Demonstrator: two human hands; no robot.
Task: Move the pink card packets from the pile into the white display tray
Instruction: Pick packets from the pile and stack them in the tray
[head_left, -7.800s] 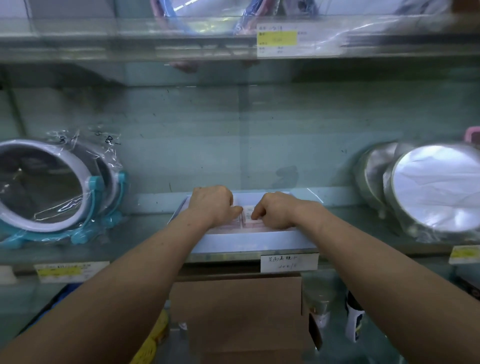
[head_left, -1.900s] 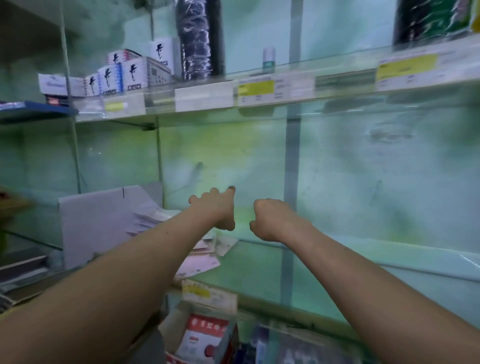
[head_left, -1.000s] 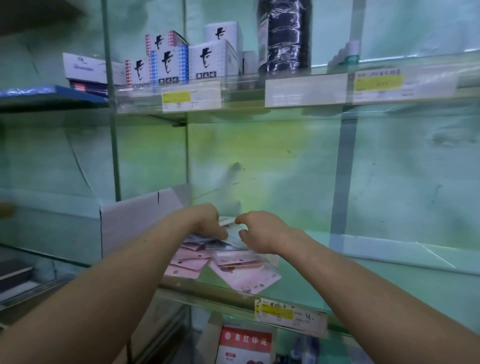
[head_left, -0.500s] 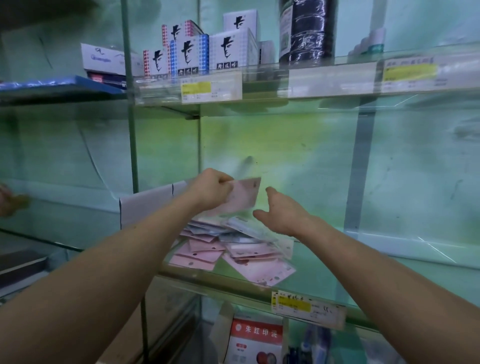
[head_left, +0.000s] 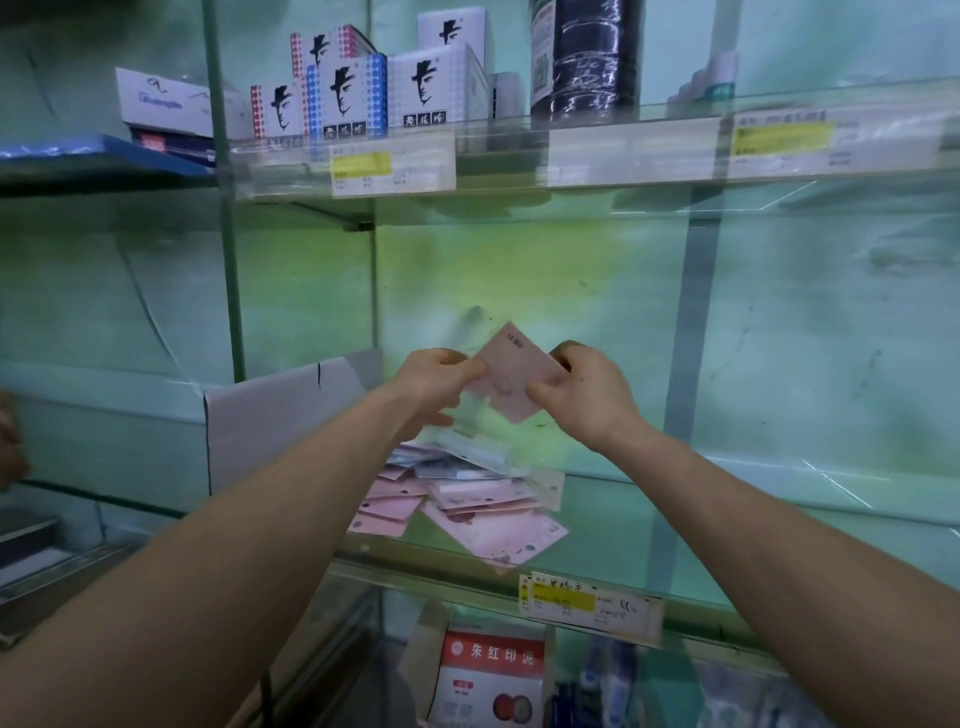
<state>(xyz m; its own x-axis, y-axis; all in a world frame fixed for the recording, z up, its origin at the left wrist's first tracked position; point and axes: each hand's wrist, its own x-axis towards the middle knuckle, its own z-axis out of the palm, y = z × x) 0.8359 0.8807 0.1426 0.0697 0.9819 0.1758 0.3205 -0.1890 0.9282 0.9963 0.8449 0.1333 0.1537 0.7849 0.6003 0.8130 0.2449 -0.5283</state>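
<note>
Above the glass shelf (head_left: 727, 545), left grip (head_left: 436, 384) and right grip (head_left: 587, 400) both pinch one pink card packet (head_left: 514, 379) by opposite edges, tilted in midair over the pile (head_left: 457, 504) lying on that shelf.

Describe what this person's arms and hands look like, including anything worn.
The left arm and right arm are bare to the picture's edge; no sleeve shows. The left hand and right hand are ungloved, with no watch, bracelet or ring visible.
</note>
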